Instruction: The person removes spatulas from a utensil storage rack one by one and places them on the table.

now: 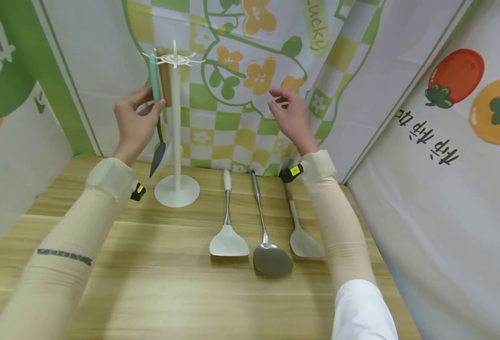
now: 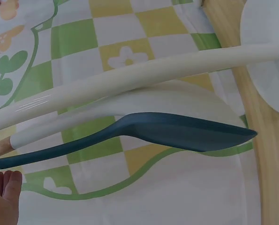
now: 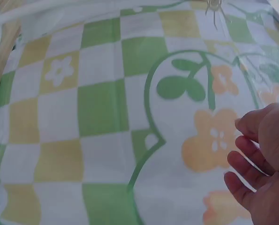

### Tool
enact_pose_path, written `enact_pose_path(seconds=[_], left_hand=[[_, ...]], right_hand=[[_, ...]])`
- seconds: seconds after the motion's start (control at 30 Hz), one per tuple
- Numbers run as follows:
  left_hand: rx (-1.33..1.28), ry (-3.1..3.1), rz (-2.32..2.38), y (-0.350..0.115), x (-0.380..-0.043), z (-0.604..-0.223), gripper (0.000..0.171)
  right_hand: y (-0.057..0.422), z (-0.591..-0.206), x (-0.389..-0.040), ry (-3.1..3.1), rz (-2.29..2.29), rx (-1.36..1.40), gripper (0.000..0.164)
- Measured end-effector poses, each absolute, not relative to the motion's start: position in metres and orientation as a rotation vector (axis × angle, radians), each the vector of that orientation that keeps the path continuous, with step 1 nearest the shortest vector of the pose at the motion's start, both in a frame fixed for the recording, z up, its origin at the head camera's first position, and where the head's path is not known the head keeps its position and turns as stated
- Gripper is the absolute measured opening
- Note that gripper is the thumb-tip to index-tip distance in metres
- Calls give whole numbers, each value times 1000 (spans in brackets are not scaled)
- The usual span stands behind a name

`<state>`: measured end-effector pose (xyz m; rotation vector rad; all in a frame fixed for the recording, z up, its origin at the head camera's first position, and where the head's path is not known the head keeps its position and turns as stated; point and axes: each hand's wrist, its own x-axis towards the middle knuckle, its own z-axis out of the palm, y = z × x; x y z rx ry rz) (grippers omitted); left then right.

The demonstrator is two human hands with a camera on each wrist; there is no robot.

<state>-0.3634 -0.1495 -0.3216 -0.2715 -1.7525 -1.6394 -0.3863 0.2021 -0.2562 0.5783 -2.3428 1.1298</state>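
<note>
My left hand (image 1: pixel 136 118) pinches a spatula with a teal handle (image 1: pixel 153 73) and dark blade (image 2: pixel 177 131), thumb across the handle's lower end. The spatula hangs upright at a hook of the white utensil rack (image 1: pixel 176 127), its blade above the table. Behind it, on the same rack, hangs a white spatula (image 2: pixel 167 101) with a wooden handle (image 1: pixel 166 85), partly hidden by the teal one. Off to the right, my right hand (image 1: pixel 292 115) is raised in front of the patterned curtain, fingers loosely bent and holding nothing.
On the wooden table (image 1: pixel 169 283) lie a white turner (image 1: pixel 228 242), a steel turner (image 1: pixel 272 259) and a beige turner (image 1: pixel 305 243), handles toward the curtain (image 1: pixel 241 137). The last is partly under my right forearm. The rack's round base (image 1: pixel 165 196) stands left of them.
</note>
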Motion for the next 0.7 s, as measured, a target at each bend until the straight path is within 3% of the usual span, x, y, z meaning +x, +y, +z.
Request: enact_pose_path(seconds=[0.3,0.7], left_hand=[[-246,-1787,-1645,-151,-363,-334,42],[-234,-1784,-1658,-152,-365,-333,36]], right_hand=[[150,-220,-394,-2270,1055,780,33],[90,-195,-392,-2310,579,991,34]])
